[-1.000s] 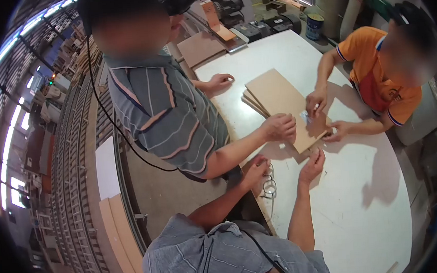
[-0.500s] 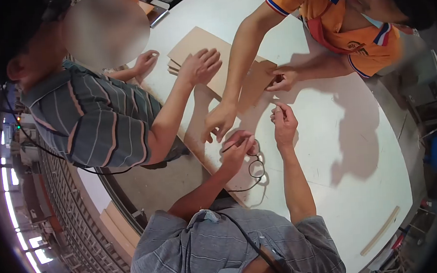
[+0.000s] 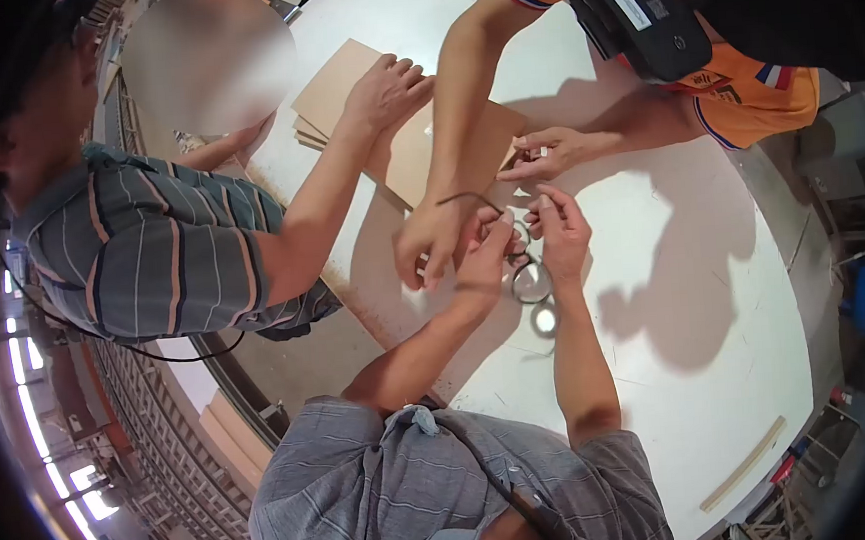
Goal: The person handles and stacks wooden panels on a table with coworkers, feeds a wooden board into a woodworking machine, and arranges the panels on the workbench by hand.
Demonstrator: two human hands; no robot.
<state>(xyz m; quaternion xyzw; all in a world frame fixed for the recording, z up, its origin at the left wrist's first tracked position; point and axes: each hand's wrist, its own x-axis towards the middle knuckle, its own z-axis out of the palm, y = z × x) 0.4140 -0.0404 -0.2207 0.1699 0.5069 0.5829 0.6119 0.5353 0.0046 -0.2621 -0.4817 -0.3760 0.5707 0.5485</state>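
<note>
Dark-rimmed glasses (image 3: 531, 282) hang over the white table from my left hand (image 3: 489, 257), whose fingers are closed on them. Close on the right, my right hand (image 3: 561, 230) is raised with its fingers bent together beside the upper rim; what its fingertips hold, if anything, is too small to make out. A co-worker's hand (image 3: 427, 246) hangs just left of my left hand. Beyond my hands lies a stack of brown boards (image 3: 342, 85), partly hidden by co-workers' arms.
Across the white table (image 3: 698, 392), a co-worker in orange (image 3: 775, 115) leans in, one hand (image 3: 549, 152) at the boards' edge. A co-worker in a striped shirt (image 3: 154, 257) stands left, a hand (image 3: 387, 93) over the boards. A thin wooden strip (image 3: 743, 464) lies lower right.
My left hand has moved up and right with the glasses, closer to my right hand. The orange-clad co-worker has leaned further over the table, and the view has shifted downward.
</note>
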